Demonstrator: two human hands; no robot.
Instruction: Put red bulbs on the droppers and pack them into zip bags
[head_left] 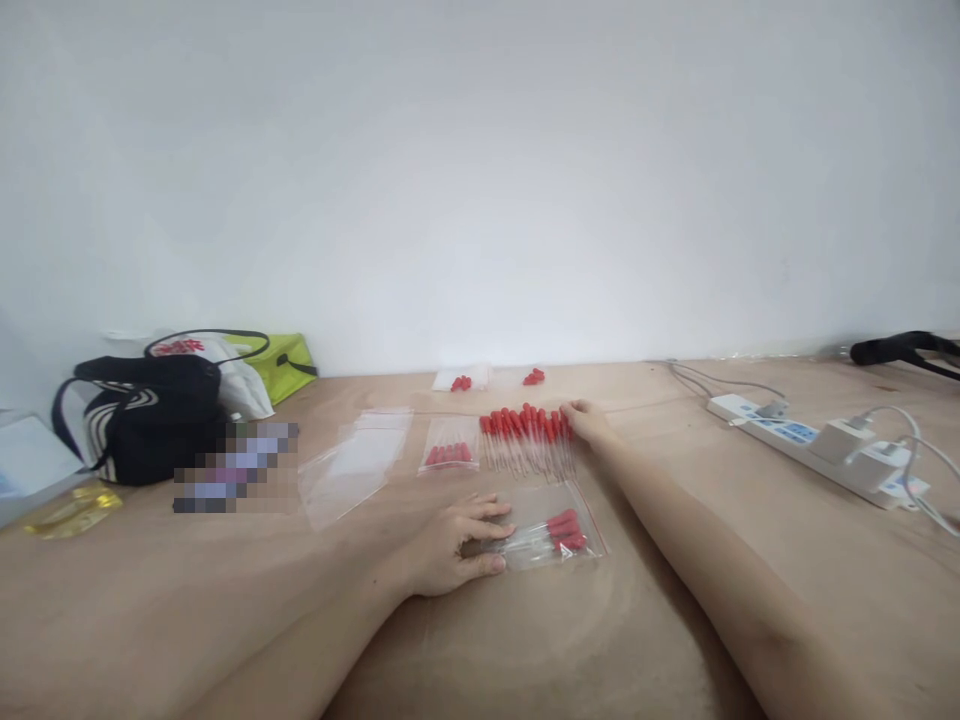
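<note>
White wall stands behind a brown table. In the head view, the left hand, at lower centre, has its fingers spread and rests on the left end of a bag with red-handled tools inside, probably to keep it steady. The right hand is at the right end of a row of such tools; whether it pinches one, I cannot tell. Their handles all point away, perhaps for good order. Flat bags lie left of centre, seemingly within easy reach.
</note>
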